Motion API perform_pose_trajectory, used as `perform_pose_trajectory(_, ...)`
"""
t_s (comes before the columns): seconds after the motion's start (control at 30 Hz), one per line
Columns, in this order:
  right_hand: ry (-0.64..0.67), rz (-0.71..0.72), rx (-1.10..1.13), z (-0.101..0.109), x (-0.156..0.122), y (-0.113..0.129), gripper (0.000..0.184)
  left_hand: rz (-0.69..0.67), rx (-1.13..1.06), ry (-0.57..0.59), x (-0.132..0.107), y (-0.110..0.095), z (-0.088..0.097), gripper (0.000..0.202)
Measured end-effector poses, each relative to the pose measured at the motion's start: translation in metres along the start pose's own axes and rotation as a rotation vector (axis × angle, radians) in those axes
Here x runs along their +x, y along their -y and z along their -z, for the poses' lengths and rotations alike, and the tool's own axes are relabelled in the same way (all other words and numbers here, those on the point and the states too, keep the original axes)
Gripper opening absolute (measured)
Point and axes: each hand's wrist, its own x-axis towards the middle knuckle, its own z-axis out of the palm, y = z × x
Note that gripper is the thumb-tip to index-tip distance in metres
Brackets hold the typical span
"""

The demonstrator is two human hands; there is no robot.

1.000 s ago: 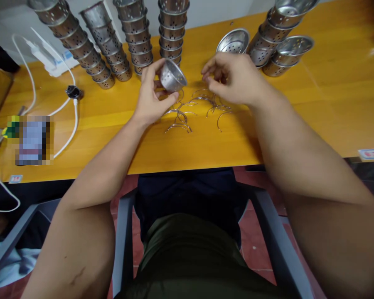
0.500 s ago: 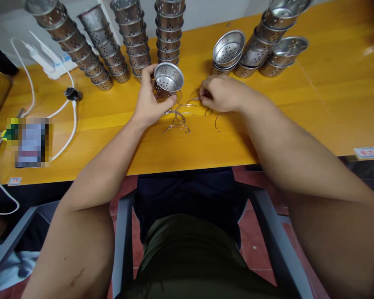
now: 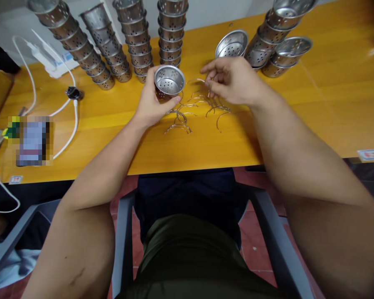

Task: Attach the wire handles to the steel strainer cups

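Observation:
My left hand (image 3: 151, 106) is wrapped round a perforated metal cup (image 3: 170, 82), thumb at the front and fingers at its far left side. The cup's open mouth faces up toward me. To the right, my right hand (image 3: 232, 81) pinches a thin curved wire (image 3: 195, 80) between thumb and fingers, its arc pointing left toward the cup. Below both hands, several loose curved wires (image 3: 178, 126) lie scattered on the yellow table (image 3: 193, 151). Another perforated cup (image 3: 231, 42) stands behind my right hand, which covers its lower part.
Tall stacks of perforated cups (image 3: 171, 33) line the back left. More stacked cups (image 3: 262, 43) and a shorter stack (image 3: 279, 62) stand at the back right. A phone (image 3: 34, 143), white cables (image 3: 75, 128) and a power strip (image 3: 46, 62) lie at left.
My right hand has lifted from the wires and shifted slightly right, with a curved wire now showing in its fingers. My left hand keeps the cup nearly in place.

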Motion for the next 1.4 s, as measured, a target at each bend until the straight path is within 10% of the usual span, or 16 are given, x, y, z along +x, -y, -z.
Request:
perform_pose_trajectory(0.17,-0.061,0.135,0.137,-0.005,0.012,-0.021,0.018,-0.020,-0.056,-0.104,-0.003,0.038,-0.018,0.111)
perform_pose_trajectory(0.4,-0.112,0.487,0.188,-0.024,0.029,-0.043,0.039,0.015,-0.132,-0.039,-0.005,0.029,-0.020,0.119)
perform_pose_trajectory(1.4,-0.155,0.529,0.167,-0.031,0.035,-0.045,0.028,-0.032,-0.159,-0.154,0.000,0.022,-0.027,0.099)
